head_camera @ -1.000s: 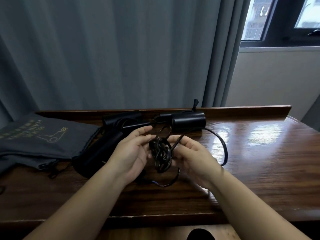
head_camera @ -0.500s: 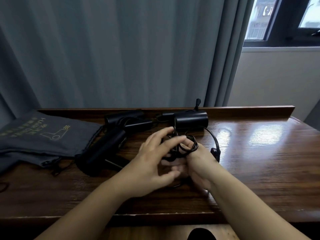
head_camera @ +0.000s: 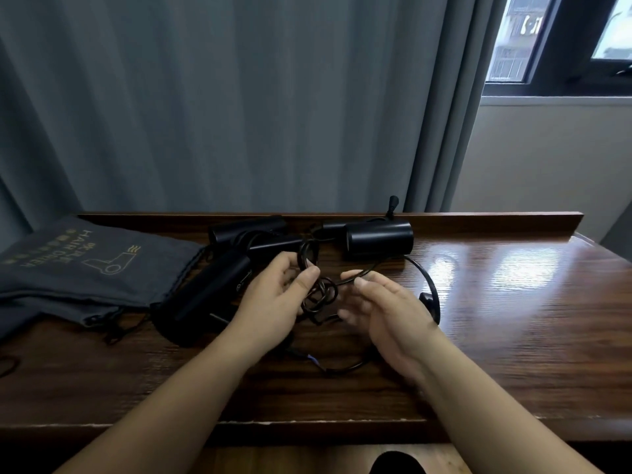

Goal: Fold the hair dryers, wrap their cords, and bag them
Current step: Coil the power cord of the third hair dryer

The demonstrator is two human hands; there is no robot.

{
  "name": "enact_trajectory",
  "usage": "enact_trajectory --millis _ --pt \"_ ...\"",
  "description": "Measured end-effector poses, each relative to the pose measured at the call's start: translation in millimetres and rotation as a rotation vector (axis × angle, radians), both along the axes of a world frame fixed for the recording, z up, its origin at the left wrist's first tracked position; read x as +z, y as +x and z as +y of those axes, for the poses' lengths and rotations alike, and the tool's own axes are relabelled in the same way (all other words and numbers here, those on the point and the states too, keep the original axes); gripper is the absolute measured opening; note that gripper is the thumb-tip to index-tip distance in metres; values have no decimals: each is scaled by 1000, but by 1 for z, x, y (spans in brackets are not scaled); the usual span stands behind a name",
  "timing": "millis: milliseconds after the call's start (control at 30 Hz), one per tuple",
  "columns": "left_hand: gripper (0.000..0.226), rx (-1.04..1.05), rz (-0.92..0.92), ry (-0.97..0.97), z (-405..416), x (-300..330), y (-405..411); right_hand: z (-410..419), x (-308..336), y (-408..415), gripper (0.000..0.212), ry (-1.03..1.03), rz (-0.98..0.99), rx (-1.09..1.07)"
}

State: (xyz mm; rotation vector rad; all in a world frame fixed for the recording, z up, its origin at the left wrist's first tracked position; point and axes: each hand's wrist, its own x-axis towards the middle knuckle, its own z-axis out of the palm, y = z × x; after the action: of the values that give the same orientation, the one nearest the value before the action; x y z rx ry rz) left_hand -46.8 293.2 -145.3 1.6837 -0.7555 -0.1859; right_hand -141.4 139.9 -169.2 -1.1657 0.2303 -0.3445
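Note:
A black hair dryer (head_camera: 378, 239) lies at the back of the wooden table (head_camera: 513, 319). Its black cord (head_camera: 319, 294) is bunched into small loops between my hands. My left hand (head_camera: 273, 299) grips those loops with thumb and fingers. My right hand (head_camera: 383, 309) is just right of the bundle, fingers straight, and a strand of cord runs past its fingertips. More cord arcs to the right, ending at a plug (head_camera: 425, 297), and another stretch lies in front of my hands. A second black dryer (head_camera: 246, 230) lies to the left, with a third black one (head_camera: 212, 289) nearer.
Grey drawstring bags (head_camera: 68, 268) printed with a hair dryer logo lie at the table's left end. A raised wooden lip (head_camera: 496, 218) runs along the back edge, with a grey curtain (head_camera: 239, 114) behind it. A window (head_camera: 564, 46) is at the upper right.
My left hand drew back left from over my right hand and now holds the loops alone. My right hand let go, straightened its fingers and shifted right.

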Motion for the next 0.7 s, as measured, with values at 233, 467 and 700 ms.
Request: enact_trajectory --millis 233,467,700 --pt "20 -117 274 -20 3 -7 9 -2 -5 3 26 -85 85 -15" --pt "20 -86 164 -53 -2 -10 5 0 -9 7 30 -127 85 -44" --pt "82 -200 -199 282 3 -9 2 -2 -11 6 32 -167 32 -69"
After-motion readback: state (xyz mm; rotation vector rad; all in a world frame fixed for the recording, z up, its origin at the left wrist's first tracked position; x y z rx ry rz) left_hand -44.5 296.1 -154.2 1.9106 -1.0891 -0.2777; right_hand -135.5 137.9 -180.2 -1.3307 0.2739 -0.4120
